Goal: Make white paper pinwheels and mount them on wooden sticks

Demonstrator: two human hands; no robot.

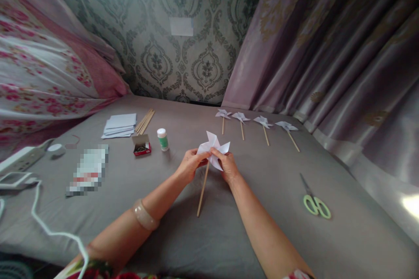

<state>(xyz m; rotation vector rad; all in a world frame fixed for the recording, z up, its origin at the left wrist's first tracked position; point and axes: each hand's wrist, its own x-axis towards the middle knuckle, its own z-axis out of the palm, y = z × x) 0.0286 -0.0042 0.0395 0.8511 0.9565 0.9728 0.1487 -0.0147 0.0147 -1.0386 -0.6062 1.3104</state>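
Head view, the only feed on my end. Left hand [190, 165] and right hand [230, 166] both grasping the white paper pinwheel [212, 140], one from each side. Pinwheel sits between them, thumbs meeting near its centre, blades fanning out above and beside the fingers. I read the grip as thumbs in front, other fingers behind; most of those are hidden from me. Its wooden stick [203, 189] slants down from the hub, toward the wearer, in the gap between the forearms. Lower end is free of both hands.

Around that, on the grey cloth [262, 209]: green-and-white bottle [163, 141] stands upright ahead and left of the left hand. Further left I get an open red box [142, 147] with small pieces inside, can't make them out. Behind the box, loose wooden sticks [145, 122] lie beside a paper stack [119, 125].

Far right side: four more pinwheels [241, 117] lie in a row, well apart from the hands. Scissors [316, 205] with pale green handles lie right of the right forearm, blades pointing away from the wearer.
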